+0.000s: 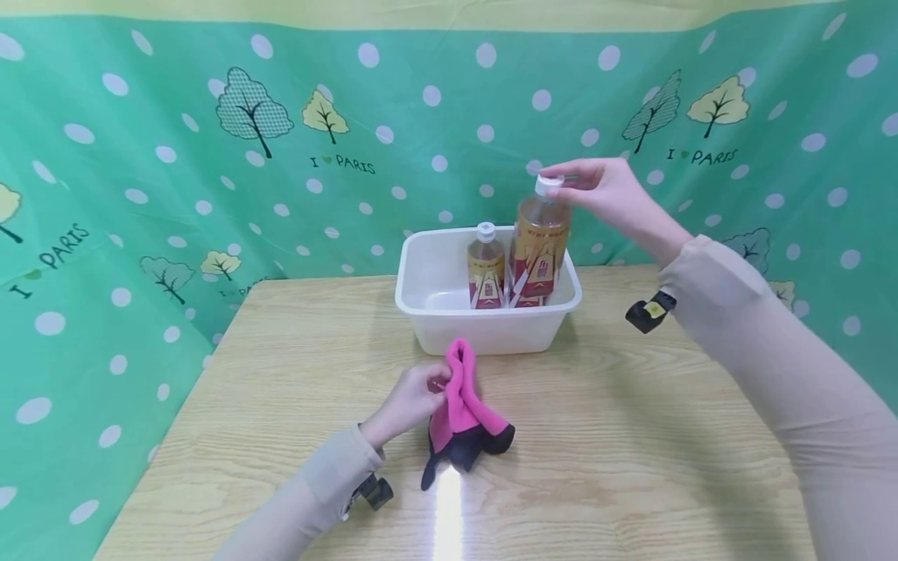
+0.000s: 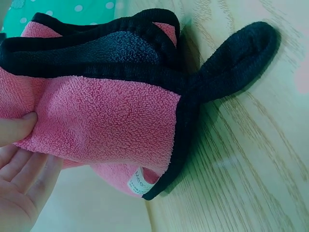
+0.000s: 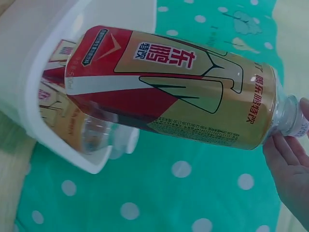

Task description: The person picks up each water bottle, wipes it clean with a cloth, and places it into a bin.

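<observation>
My right hand (image 1: pixel 610 191) pinches the white cap of a gold-and-red drink bottle (image 1: pixel 542 241) and holds it upright over the right side of a white plastic basin (image 1: pixel 484 333). Its lower part overlaps another bottle (image 1: pixel 528 301) in the head view. To its left, a similar bottle (image 1: pixel 486 273) stands inside the basin. My left hand (image 1: pixel 410 401) pinches a folded pink towel (image 1: pixel 457 401) in front of the basin, thumb on one side. Black trim, a black hanging loop (image 2: pixel 236 63) and a white label (image 2: pixel 141 182) show on the towel in the left wrist view.
The basin stands at the back of a light wooden table (image 1: pixel 316 351), close to a green dotted curtain (image 1: pixel 407 156). Another curtain side runs along the table's left edge. Each sleeve carries a small black wrist camera (image 1: pixel 651 312).
</observation>
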`<state>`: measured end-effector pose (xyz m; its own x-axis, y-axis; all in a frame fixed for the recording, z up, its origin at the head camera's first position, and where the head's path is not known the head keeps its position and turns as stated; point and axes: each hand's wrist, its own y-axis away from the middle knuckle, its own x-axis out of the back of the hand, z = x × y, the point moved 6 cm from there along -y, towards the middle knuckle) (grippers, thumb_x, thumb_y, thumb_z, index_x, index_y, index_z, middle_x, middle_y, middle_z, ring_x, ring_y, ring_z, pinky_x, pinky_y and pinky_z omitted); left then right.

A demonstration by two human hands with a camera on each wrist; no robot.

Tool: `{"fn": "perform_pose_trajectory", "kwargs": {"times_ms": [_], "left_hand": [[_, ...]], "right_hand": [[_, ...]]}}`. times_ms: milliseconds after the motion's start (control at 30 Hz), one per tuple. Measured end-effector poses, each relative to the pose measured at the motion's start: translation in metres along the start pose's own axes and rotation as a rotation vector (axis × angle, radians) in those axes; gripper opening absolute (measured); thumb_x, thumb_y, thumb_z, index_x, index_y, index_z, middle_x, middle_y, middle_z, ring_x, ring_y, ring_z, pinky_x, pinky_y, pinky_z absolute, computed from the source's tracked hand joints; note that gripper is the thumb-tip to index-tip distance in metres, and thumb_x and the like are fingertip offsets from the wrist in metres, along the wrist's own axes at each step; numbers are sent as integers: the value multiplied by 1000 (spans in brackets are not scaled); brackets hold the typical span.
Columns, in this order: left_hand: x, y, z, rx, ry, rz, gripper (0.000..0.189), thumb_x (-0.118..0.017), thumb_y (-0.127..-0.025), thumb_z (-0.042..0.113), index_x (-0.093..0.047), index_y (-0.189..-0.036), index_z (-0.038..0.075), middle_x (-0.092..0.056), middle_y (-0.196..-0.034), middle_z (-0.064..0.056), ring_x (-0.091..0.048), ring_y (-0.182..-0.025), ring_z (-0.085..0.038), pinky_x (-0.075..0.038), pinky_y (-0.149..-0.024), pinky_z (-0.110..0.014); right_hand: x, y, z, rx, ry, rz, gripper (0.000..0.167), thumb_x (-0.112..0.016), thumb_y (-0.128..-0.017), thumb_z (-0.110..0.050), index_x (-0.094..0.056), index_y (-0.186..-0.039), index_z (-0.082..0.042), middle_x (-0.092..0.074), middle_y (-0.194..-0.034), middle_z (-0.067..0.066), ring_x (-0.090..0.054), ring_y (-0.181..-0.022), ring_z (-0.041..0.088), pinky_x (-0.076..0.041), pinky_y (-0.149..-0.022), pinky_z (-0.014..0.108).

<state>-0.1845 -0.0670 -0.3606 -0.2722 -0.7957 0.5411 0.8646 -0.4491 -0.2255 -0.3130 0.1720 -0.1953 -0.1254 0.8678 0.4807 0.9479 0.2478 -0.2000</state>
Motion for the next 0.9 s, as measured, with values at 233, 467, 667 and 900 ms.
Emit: {"fn": "perform_pose_trajectory", "kwargs": {"times_ms": [233,467,667,900], "left_hand": [[-7,-3,-27,-4,5,0,24,-50,-64,-19,-59,-84,-7,-59,-83,-16,-59,-78,-28,-54,-66,-28],[-9,-3,-40,-18,17,10,25,-51,-65,-16,-60,-84,-3,-60,-84,-12,-59,-79,-23,-53,-67,-22],[-9,-2,-40,-8,16,10,25,-52,-66,-15,-61,-86,-4,-61,-84,-12,-60,-78,-23,-53,-66,-21],[-10,-2,-42,19,25,6,25,-52,-66,-14,-60,-87,-4,-62,-85,-13,-60,-79,-23,-53,-67,-20]], "right_hand": [[-9,-2,34,-78,18,-13,42,-61,-82,-26,-55,-120,-9,-58,-117,7,-56,-101,11,-38,-98,38],[-16,-1,61,-113,35,-20,45,-62,-81,-30,-54,-120,-9,-53,-121,10,-52,-108,20,-37,-98,39],[-22,0,79,-132,16,-33,45,-62,-81,-29,-54,-120,-8,-55,-120,12,-52,-108,21,-36,-99,40],[-29,4,94,-175,-38,-53,45,-62,-81,-26,-53,-121,-7,-52,-123,14,-50,-111,25,-35,-100,41]]}}
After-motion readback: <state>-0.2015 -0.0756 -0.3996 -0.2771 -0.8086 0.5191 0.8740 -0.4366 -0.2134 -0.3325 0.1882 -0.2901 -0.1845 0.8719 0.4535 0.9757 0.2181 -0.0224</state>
